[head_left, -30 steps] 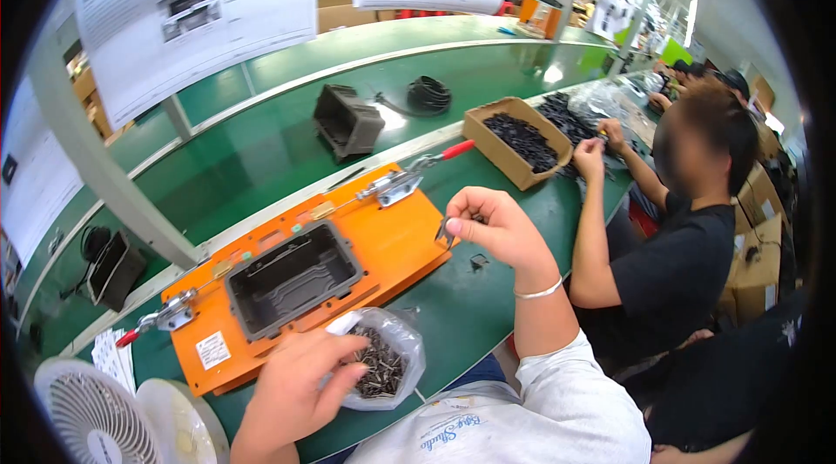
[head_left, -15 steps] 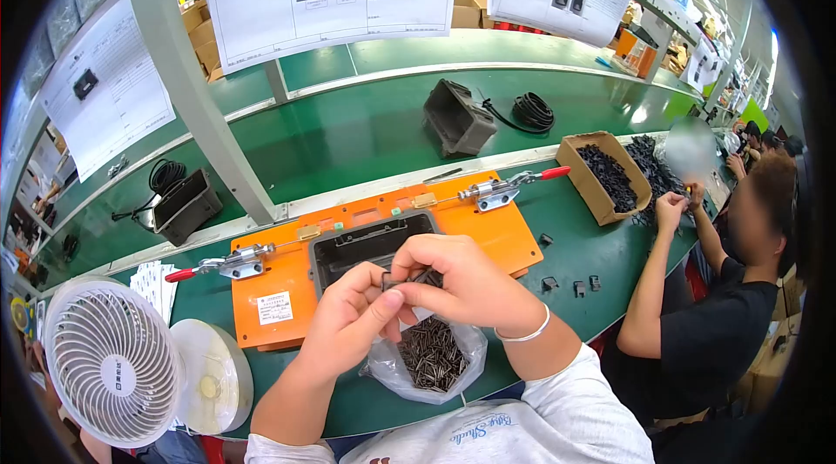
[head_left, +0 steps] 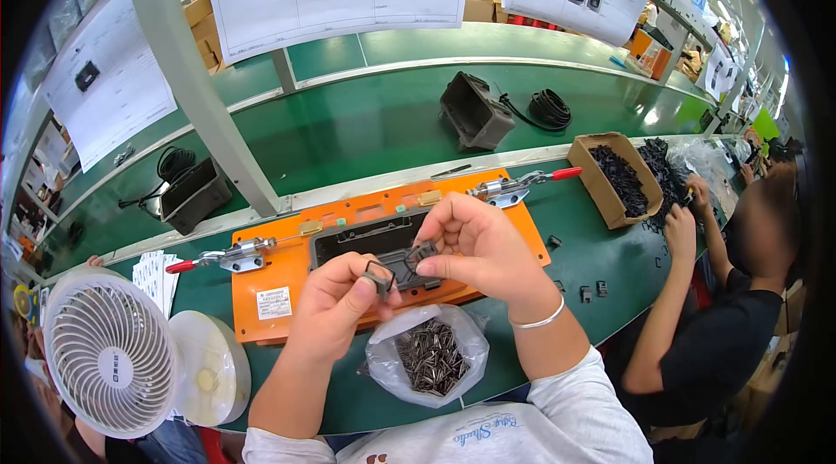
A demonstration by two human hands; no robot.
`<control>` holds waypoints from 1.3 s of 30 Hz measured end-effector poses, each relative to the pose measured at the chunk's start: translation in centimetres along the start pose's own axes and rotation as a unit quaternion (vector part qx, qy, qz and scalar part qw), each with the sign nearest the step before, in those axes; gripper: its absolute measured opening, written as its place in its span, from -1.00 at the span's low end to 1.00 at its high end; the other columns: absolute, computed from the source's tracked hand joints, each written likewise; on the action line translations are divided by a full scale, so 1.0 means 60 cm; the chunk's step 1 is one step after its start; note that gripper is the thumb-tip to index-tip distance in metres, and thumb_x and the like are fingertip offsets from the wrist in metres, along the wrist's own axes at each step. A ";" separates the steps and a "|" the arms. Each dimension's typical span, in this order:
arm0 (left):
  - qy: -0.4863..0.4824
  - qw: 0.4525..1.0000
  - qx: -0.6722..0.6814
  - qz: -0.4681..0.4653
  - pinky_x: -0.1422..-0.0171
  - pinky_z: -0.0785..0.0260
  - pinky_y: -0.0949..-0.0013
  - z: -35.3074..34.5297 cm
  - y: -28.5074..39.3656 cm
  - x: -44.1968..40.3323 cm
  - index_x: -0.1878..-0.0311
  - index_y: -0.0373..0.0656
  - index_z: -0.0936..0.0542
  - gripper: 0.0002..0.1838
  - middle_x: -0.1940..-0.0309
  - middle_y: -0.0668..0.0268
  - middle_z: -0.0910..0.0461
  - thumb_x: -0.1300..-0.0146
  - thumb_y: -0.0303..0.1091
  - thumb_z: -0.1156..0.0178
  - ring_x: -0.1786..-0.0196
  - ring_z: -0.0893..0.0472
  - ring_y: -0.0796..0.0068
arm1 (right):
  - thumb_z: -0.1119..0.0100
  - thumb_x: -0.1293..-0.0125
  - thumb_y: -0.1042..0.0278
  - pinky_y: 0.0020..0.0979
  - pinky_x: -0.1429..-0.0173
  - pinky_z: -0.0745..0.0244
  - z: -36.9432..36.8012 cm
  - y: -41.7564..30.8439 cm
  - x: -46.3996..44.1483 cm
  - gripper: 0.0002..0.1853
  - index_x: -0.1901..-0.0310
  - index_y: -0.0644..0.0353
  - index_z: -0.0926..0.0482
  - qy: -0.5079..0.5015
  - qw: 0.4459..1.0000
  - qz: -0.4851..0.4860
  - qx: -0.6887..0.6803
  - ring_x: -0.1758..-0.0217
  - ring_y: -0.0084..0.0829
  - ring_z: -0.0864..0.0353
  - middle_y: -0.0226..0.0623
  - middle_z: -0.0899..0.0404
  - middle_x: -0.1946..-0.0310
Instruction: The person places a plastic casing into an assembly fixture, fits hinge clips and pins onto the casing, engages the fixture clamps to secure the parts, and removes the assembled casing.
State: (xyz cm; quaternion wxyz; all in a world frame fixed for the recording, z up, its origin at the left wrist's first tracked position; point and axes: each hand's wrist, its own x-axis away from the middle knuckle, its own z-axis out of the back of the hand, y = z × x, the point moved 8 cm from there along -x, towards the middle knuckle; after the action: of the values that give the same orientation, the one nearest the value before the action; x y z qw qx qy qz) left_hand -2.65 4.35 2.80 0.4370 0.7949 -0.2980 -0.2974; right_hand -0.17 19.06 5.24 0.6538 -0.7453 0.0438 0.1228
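Note:
Between thumb and fingers, my left hand (head_left: 344, 297) pinches a small dark clip part (head_left: 380, 279) with a thin wire loop. My right hand (head_left: 466, 246), a little higher and to the right, holds another small dark part (head_left: 422, 253). The two parts are apart. Behind both hands, a dark grey open housing (head_left: 353, 240) sits in an orange fixture (head_left: 261, 285) with red-handled toggle clamps (head_left: 246, 255). Just below the hands is a clear plastic bag (head_left: 470, 344) full of small metal pins (head_left: 431, 358).
A white fan (head_left: 113, 355) stands at the left. Several small clips (head_left: 602, 288) lie right of the fixture, near a cardboard box (head_left: 582, 170) of black parts. Another housing (head_left: 477, 114) rests beyond on the green line. A co-worker (head_left: 731, 290) handles parts at the right.
From the right side, my right hand has come in beside my left hand. Both hands now hold small parts, which have moved apart since half a second ago. The view has swung right.

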 end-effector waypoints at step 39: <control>0.053 0.990 0.077 -0.105 0.05 -0.47 0.35 -0.003 0.017 0.004 0.15 -0.18 -0.45 -0.79 0.33 0.25 -0.58 -0.46 -0.22 -0.03 0.25 -0.59 0.45 | -0.06 -0.40 0.50 -0.53 0.16 -0.55 -0.054 0.037 -0.009 -0.81 0.03 0.35 -0.56 -0.066 0.997 0.009 -0.035 0.30 -0.60 -0.58 -0.29 -0.61 0.27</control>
State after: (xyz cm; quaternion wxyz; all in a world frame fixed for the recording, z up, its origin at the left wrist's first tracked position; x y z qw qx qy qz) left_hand -2.57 3.82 3.69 0.3564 0.8674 -0.2115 -0.2754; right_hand -0.79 15.48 3.63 0.6275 -0.7579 0.0028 0.1786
